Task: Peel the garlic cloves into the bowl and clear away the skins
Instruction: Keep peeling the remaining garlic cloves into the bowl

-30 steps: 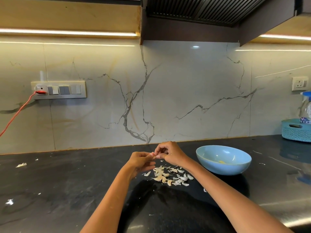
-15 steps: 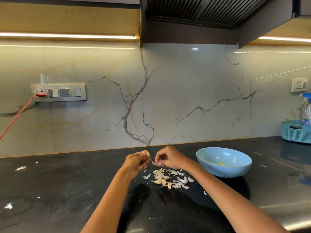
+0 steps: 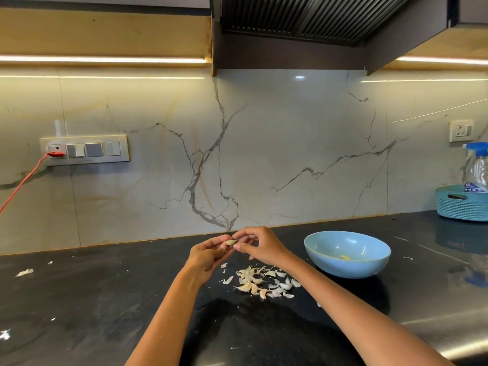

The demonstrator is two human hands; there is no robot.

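A pale garlic clove [image 3: 230, 242] is held above the black counter between both hands. My left hand [image 3: 208, 256] grips it from the left with curled fingers. My right hand [image 3: 257, 244] pinches its right end with thumb and fingertips. Below the hands lies a heap of garlic cloves and loose skins [image 3: 261, 282]. A light blue bowl [image 3: 347, 253] stands to the right of the heap, with a small yellowish peeled piece [image 3: 345, 257] inside.
Stray skin bits lie at the far left [image 3: 24, 272] and near the bowl [image 3: 408, 258]. A teal basket [image 3: 460, 203] with a spray bottle [image 3: 476, 167] stands at the back right. A red cord [image 3: 23, 180] hangs from the wall switch panel.
The hands drew apart half a second ago, with a thin strip of skin stretched between them. Now they have come back together on the clove.
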